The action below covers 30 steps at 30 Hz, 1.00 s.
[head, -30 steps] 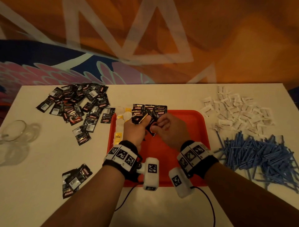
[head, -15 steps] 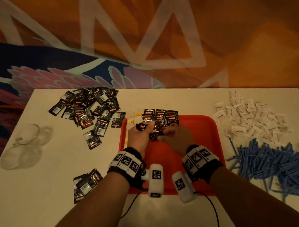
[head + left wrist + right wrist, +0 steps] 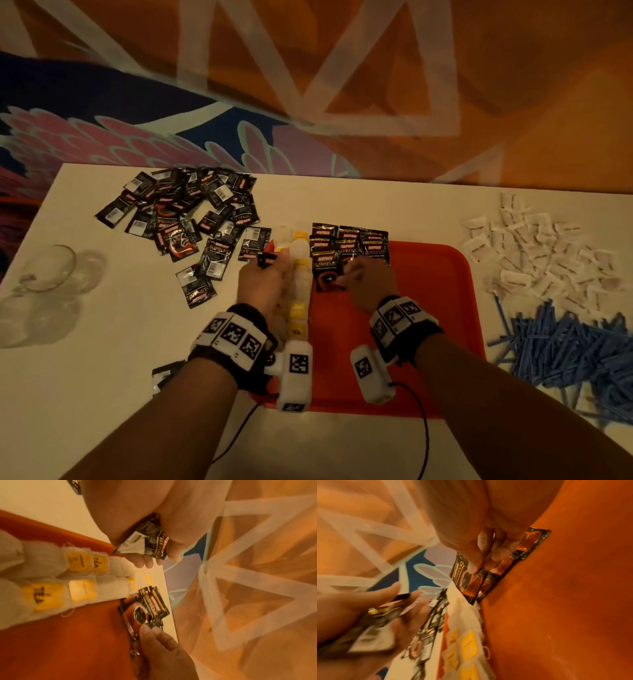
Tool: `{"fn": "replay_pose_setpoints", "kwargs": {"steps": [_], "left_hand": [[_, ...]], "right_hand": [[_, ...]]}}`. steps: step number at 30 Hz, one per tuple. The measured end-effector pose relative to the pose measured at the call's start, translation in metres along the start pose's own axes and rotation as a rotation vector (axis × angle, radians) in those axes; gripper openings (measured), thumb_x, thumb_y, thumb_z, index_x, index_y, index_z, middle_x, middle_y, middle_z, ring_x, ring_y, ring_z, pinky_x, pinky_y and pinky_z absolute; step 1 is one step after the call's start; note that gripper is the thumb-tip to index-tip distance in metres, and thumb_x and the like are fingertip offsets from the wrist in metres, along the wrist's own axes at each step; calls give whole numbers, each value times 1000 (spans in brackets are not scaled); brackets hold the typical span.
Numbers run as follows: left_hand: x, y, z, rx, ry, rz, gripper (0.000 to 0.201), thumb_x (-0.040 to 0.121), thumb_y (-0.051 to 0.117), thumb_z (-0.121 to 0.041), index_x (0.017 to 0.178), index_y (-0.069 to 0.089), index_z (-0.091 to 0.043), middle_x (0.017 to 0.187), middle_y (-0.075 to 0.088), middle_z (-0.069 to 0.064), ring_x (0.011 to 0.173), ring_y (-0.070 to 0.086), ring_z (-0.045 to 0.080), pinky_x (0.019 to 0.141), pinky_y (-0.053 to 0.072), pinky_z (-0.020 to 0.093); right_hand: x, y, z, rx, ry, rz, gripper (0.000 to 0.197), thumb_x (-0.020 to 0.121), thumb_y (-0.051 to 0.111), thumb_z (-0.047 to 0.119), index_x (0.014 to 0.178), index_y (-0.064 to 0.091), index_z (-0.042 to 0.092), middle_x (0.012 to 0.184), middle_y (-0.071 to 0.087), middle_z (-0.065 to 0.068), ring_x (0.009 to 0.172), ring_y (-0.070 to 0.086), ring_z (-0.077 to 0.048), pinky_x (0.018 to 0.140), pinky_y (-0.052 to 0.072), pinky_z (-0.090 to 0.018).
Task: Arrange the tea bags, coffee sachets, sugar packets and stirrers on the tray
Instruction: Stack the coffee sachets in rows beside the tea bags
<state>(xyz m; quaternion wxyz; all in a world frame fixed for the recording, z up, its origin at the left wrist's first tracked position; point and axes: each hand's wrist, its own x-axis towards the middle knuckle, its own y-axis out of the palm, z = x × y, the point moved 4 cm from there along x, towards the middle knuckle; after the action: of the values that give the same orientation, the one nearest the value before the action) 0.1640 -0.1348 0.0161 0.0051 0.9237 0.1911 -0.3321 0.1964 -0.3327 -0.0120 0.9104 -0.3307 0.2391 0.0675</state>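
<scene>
**Laying coffee sachets on the red tray**

Pinching a black foil coffee sachet [image 3: 327, 279] between thumb and fingertips, the right hand [image 3: 368, 282] sets it on the red plastic tray [image 3: 428, 308] in front of the rows of black sachets [image 3: 349, 245] at its far edge. The left hand [image 3: 262, 286] curls around a spare black sachet [image 3: 147, 543] at the tray's left edge, beside two columns of white tea bags with yellow tags [image 3: 298, 294]. On the white table [image 3: 102, 359], loose sachets [image 3: 191, 216] lie far left, white sugar packets [image 3: 541, 253] and blue stirrers [image 3: 575, 346] right.
</scene>
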Motion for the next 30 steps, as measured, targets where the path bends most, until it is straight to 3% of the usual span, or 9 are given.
{"fn": "replay_pose_setpoints", "kwargs": {"steps": [3,6,8,13,18,27,30], "left_hand": [[6,-18,4,15,-45,5,13,94,68,-27,93,73,-15,91,74,5,90,68,25,89,56,49],[11,-31,8,-30,-47,13,13,96,64,-23,88,71,-15,83,70,3,75,65,18,67,52,33],[13,-38,9,-60,-63,5,14,98,62,-22,90,70,-13,81,67,3,68,60,13,58,46,29],[16,-41,12,-83,-104,24,18,101,57,-21,105,69,-9,84,66,3,69,59,12,55,46,25],[19,-43,12,-99,-128,-3,14,99,59,-21,103,68,-10,78,65,4,64,59,14,52,48,26],[19,-39,14,-112,-121,-13,9,99,57,-14,93,63,-14,68,60,4,54,57,15,51,51,28],[17,-35,14,-82,-89,6,9,98,60,-13,94,67,-16,73,67,3,63,64,18,62,55,35]], "right_hand": [[16,5,-9,-49,86,-25,17,86,72,20,100,67,12,80,60,10,63,50,5,44,35,-6],[25,12,-11,-37,135,-15,19,85,74,22,100,65,13,91,67,2,68,50,2,47,33,-7],[29,15,-10,-13,142,-29,18,85,73,19,99,65,11,95,70,-2,66,49,1,44,35,-7],[32,19,-5,-12,182,-59,19,84,74,21,97,62,13,76,51,11,63,44,3,40,36,-9],[33,24,-2,-19,188,-103,23,80,79,25,89,60,17,87,61,3,76,55,-9,55,40,-17],[31,24,-4,-69,173,-111,25,78,80,29,90,62,16,82,55,9,68,46,1,53,36,-15],[28,19,-5,-61,169,-119,26,77,81,30,88,62,17,86,58,9,74,53,-4,62,45,-19]]}}
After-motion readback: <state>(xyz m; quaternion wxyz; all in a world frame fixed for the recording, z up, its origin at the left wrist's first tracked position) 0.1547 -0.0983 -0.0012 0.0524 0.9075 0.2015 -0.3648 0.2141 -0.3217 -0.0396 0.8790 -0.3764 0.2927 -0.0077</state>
